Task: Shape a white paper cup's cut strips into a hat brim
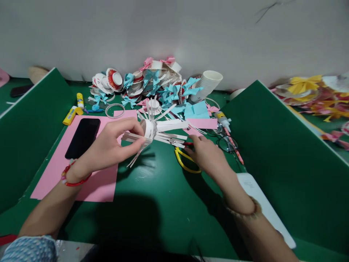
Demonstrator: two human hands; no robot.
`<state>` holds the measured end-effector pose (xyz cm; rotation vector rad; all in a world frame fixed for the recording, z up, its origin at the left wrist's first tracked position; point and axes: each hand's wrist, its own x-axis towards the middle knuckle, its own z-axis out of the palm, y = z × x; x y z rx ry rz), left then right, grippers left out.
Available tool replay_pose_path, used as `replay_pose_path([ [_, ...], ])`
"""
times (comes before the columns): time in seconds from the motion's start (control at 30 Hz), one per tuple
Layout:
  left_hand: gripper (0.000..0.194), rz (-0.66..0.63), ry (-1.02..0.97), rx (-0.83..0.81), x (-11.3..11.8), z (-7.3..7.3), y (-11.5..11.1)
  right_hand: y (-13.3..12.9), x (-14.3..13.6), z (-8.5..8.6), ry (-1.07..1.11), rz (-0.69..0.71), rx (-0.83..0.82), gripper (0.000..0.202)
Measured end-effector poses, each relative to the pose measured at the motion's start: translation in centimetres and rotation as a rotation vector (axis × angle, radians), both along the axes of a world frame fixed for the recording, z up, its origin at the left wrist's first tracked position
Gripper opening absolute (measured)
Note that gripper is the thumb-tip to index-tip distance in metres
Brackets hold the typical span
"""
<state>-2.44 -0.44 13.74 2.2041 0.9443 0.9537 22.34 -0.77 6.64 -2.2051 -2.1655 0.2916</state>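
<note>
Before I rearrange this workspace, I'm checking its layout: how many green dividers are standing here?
2: one left of the pink paper, the left divider; the right divider beyond the flat white object. Neither is hidden.

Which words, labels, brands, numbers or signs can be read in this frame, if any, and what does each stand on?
No text can be read with certainty.
Yellow upright glue stick: label print too small.
Yellow tilted glue stick: dark print, too blurred.
Small bottle with a yellow-orange label: too small.
White flat object at the right: faint grey marking, illegible.
</note>
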Motion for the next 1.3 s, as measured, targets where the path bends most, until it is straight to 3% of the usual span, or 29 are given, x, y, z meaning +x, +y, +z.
replay_pose_path([
  [0.07, 0.009, -0.01, -0.009, -0.017, -0.1, 0.0, 0.1, -0.1, 0.1, -1.3, -0.194, -0.016, -0.076, 0.035],
  [0.17, 0.009, 0.007, -0.002, -0.059, -0.2, 0.0, 0.2, -0.6, -0.5, -2.0, -0.258, -0.033, -0.03, 0.043],
  [0.47, 0.011, 0.071, 0.029, -0.026, -0.4, 0.2, 0.2, -1.5, -0.9, -3.0, -0.089, 0.037, -0.002, 0.054],
  [0.6, 0.008, 0.047, 0.053, 0.024, -1.1, 0.4, 0.6, -1.1, -0.5, -4.2, 0.151, 0.071, 0.085, 0.049],
  [0.7, 0.005, 0.076, 0.032, 0.079, -2.1, 0.9, 1.0, -0.7, -0.1, -4.6, 0.478, 0.205, 0.166, 0.04],
  [0.77, 0.004, 0.116, 0.018, 0.091, -2.8, 1.2, 1.1, -0.7, 0.0, -4.3, 0.621, 0.258, 0.196, 0.032],
  [0.87, 0.005, 0.169, 0.028, 0.09, -3.4, 1.7, 1.1, -1.2, -0.1, -3.0, 0.654, 0.287, 0.204, 0.037],
  [0.97, 0.006, 0.185, 0.033, 0.095, -3.5, 1.7, 1.1, -1.9, -0.1, -1.6, 0.69, 0.396, 0.098, 0.04],
  [1.1, 0.006, 0.153, 0.038, 0.059, -3.2, 1.4, 1.2, -2.4, 0.1, -0.8, 0.738, 0.479, 0.108, 0.052],
  [1.3, 0.007, 0.077, 0.09, 0.025, -2.4, 0.9, 1.4, -2.9, -0.1, -0.2, 0.804, 0.448, 0.053, 0.055],
])
